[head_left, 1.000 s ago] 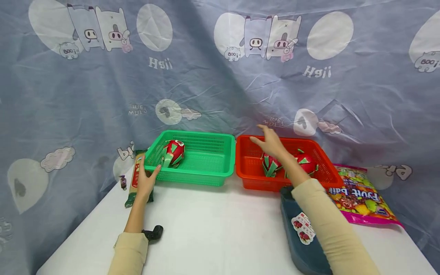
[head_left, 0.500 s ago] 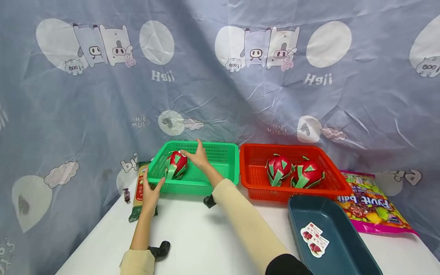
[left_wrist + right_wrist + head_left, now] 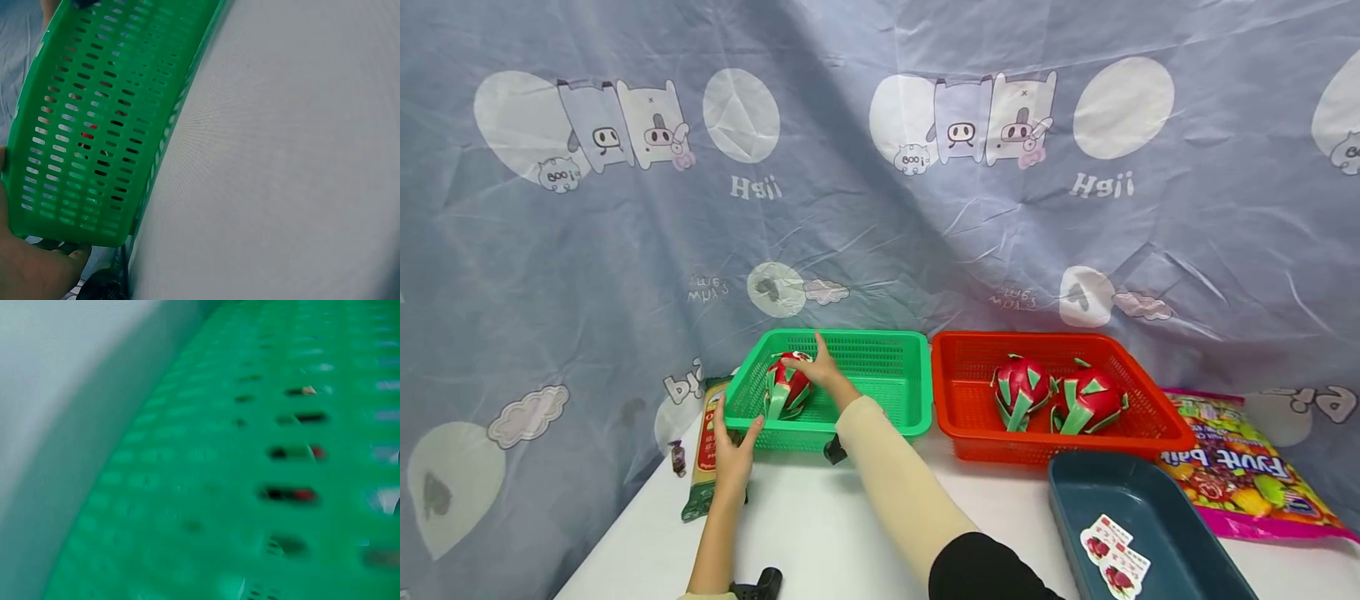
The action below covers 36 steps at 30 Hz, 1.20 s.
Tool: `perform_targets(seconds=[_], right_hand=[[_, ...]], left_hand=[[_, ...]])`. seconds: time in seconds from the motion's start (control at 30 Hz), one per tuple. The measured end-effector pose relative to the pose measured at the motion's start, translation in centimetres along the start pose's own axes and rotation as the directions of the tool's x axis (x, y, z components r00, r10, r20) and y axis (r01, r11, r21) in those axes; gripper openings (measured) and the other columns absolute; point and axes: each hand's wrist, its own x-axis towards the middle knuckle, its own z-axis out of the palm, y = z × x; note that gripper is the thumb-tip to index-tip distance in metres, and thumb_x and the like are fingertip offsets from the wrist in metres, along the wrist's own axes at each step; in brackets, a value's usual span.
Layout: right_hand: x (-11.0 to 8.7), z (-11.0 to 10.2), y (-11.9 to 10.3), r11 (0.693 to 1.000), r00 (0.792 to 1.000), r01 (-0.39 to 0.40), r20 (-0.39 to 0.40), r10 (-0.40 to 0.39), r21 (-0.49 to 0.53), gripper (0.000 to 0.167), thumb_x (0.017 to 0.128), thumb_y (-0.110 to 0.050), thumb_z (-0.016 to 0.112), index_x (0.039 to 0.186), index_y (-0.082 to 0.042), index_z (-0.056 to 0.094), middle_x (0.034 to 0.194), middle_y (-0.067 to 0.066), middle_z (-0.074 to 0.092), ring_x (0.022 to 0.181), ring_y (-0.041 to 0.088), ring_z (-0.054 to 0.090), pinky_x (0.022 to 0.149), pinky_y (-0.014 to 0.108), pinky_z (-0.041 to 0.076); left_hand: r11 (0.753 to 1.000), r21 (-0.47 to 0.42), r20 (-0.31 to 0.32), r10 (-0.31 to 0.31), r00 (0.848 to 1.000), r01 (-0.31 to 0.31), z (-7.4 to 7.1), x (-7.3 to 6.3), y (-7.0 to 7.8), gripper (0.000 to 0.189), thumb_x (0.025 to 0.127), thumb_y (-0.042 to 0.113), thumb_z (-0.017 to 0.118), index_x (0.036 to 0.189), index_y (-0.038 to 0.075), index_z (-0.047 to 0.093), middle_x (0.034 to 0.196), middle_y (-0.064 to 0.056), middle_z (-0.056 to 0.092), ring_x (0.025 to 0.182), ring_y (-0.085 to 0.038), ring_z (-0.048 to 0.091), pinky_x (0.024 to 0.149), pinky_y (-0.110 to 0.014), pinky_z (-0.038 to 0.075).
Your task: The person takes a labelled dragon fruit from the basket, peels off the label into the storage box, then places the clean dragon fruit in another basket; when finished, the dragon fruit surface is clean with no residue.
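My left hand [image 3: 733, 454] grips the front left corner of the green basket [image 3: 865, 429], fingers along its side and thumb at its front. The left wrist view shows that hand [image 3: 37, 265] against the slotted wall. My right hand [image 3: 826, 372] reaches over the front rim with spread fingers, its thumb at the top of a red dragon fruit [image 3: 784, 396] with green scales. Whether it touches the fruit cannot be told. Only the blurred basket wall [image 3: 206, 456], with red specks through its slots, fills the right wrist view. Two more dragon fruits [image 3: 1021, 390] lie in the red basket [image 3: 1000, 442].
A dark blue tray [image 3: 1180, 533] with two dragon-fruit stickers [image 3: 1115, 554] stands front right. Beside it lies a colourful fruit-print bag [image 3: 1247, 467]. A green-and-red packet [image 3: 703, 467] and a small wrapped candy [image 3: 678, 458] lie at left. A printed curtain [image 3: 880, 208] hangs behind.
My right hand has moved left from above the red basket to the dragon fruit in the green basket. The left hand stays at the green basket's corner. The head view has tilted up.
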Motion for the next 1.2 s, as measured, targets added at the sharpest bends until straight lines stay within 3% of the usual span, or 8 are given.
perform_targets(seconds=[0.37, 0.47, 0.57, 0.8, 0.97, 1.1, 1.2], right_hand=[[1.1, 1.2, 1.4, 0.999, 0.989, -0.052, 0.142, 0.050, 0.012, 0.090, 0.078, -0.017, 0.075, 0.148, -0.016, 0.019, 0.137, 0.015, 0.038, 0.121, 0.030, 0.043, 0.093, 0.042, 0.041], [2.7, 1.4, 2.9, 0.999, 0.990, -0.048, 0.135, 0.047, 0.003, 0.095, 0.071, -0.025, 0.081, 0.146, -0.021, 0.024, 0.135, 0.011, 0.041, 0.118, 0.027, 0.046, 0.089, 0.039, 0.045], [3.1, 1.5, 3.4, 0.998, 0.991, -0.062, 0.119, 0.063, -0.010, 0.096, 0.067, -0.028, 0.084, 0.145, -0.024, 0.028, 0.136, 0.010, 0.040, 0.117, 0.027, 0.046, 0.087, 0.039, 0.046], [1.0, 0.9, 2.0, 0.993, 0.989, -0.100, 0.114, 0.091, 0.070, 0.089, 0.074, -0.016, 0.079, 0.146, -0.021, 0.027, 0.138, 0.015, 0.037, 0.119, 0.033, 0.045, 0.089, 0.046, 0.044], [0.4, -0.1, 1.9, 0.994, 0.995, -0.087, 0.061, 0.083, 0.070, 0.069, 0.080, -0.020, 0.073, 0.141, -0.020, 0.040, 0.135, 0.013, 0.042, 0.116, 0.033, 0.047, 0.090, 0.048, 0.043], [0.0, -1.0, 1.9, 0.997, 0.997, -0.076, -0.016, 0.076, 0.005, 0.045, 0.086, -0.026, 0.067, 0.129, -0.018, 0.055, 0.133, 0.009, 0.046, 0.113, 0.029, 0.049, 0.086, 0.041, 0.046], [-0.5, -1.6, 2.0, 0.996, 0.996, -0.087, -0.023, 0.086, -0.018, 0.040, 0.087, -0.025, 0.064, 0.126, -0.018, 0.058, 0.132, 0.010, 0.046, 0.112, 0.028, 0.051, 0.083, 0.037, 0.047]], left_hand=[[1.000, -0.021, -0.025, 0.013, 1.000, -0.014, 0.4, 0.1, 0.3, 0.082, 0.089, 0.030, 0.062, 0.149, 0.030, 0.006, 0.153, -0.007, 0.004, 0.136, -0.035, 0.013, 0.106, -0.052, 0.020], [1.000, -0.019, -0.027, 0.011, 1.000, -0.012, 0.3, 0.0, 0.3, 0.081, 0.089, 0.031, 0.062, 0.148, 0.033, 0.006, 0.153, -0.005, 0.002, 0.137, -0.034, 0.011, 0.106, -0.053, 0.019], [1.000, -0.011, -0.023, 0.001, 1.000, -0.002, 0.3, 0.0, 0.3, 0.081, 0.089, 0.032, 0.062, 0.147, 0.037, 0.006, 0.153, -0.003, -0.001, 0.137, -0.032, 0.007, 0.106, -0.054, 0.018], [1.000, 0.005, -0.013, -0.001, 1.000, 0.001, 0.2, -0.1, 0.0, 0.080, 0.089, 0.031, 0.062, 0.148, 0.035, 0.007, 0.153, -0.005, -0.001, 0.137, -0.035, 0.007, 0.105, -0.058, 0.016], [1.000, 0.009, -0.007, -0.014, 1.000, 0.014, 0.1, -0.2, -0.1, 0.081, 0.088, 0.034, 0.062, 0.147, 0.038, 0.007, 0.153, -0.003, -0.001, 0.137, -0.034, 0.007, 0.104, -0.058, 0.017], [1.000, 0.011, -0.007, -0.021, 1.000, 0.021, 0.0, -0.2, 0.1, 0.081, 0.088, 0.037, 0.062, 0.147, 0.040, 0.006, 0.153, -0.005, -0.001, 0.137, -0.037, 0.010, 0.104, -0.056, 0.019], [1.000, -0.001, -0.002, -0.029, 1.000, 0.029, 0.0, -0.3, 0.0, 0.081, 0.087, 0.040, 0.062, 0.146, 0.041, 0.006, 0.153, -0.005, -0.001, 0.137, -0.036, 0.010, 0.105, -0.055, 0.018]])
